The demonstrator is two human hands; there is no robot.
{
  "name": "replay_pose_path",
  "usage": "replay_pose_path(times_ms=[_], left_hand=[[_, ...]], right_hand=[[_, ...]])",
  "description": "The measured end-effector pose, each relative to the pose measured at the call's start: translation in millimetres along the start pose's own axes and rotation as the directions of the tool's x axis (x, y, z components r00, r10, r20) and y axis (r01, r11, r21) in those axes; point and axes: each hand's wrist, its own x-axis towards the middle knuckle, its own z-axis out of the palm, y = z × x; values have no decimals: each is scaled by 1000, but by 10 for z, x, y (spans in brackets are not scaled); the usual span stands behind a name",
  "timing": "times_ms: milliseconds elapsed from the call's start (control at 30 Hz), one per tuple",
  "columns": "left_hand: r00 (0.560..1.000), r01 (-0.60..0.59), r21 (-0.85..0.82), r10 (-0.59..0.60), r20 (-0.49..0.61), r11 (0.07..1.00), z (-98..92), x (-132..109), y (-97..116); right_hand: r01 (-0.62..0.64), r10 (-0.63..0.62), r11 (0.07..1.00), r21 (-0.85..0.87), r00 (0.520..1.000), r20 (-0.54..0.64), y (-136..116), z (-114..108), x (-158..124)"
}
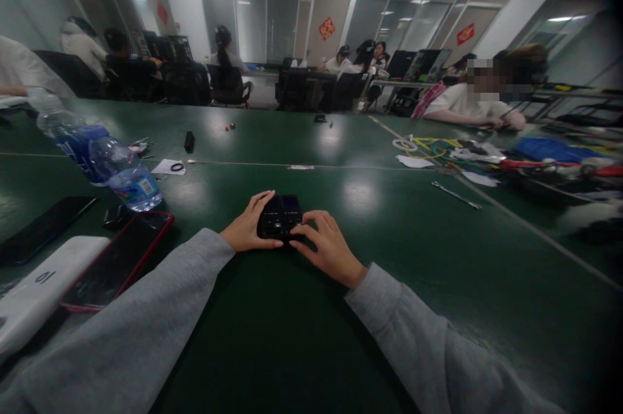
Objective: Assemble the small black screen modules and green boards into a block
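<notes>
A small black case-like device point(285, 205) with small pale markings lies on the green table in front of me. My left hand point(252, 227) wraps round its left side, fingers at the far edge and thumb along the near edge. At the near right part of the device, my right hand point(327, 244) has thumb and index finger drawn close together. A small light-coloured spot shows by the right fingertips, too small to name. The device's right edge is partly covered by those fingers.
Left of my arm lie a red-edged phone point(121, 263), a white power bank point(46, 287), a dark phone point(46, 229) and plastic water bottles point(129, 174). Rightwards are a wrench point(456, 195), yellow cables point(428, 146) and a blue item point(555, 150). People sit beyond.
</notes>
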Motion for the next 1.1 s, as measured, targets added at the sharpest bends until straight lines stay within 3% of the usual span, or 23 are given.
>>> replay_pose_path(times_ms=[600, 1100], left_hand=[[1000, -12, 20, 12, -4, 1000, 10, 3, -15], [1000, 14, 9, -14, 5, 1000, 4, -9, -7]], right_hand=[[-3, 4, 1000, 16, 998, -61, 30, 41, -7], [13, -9, 995, 98, 999, -37, 58, 40, -2]])
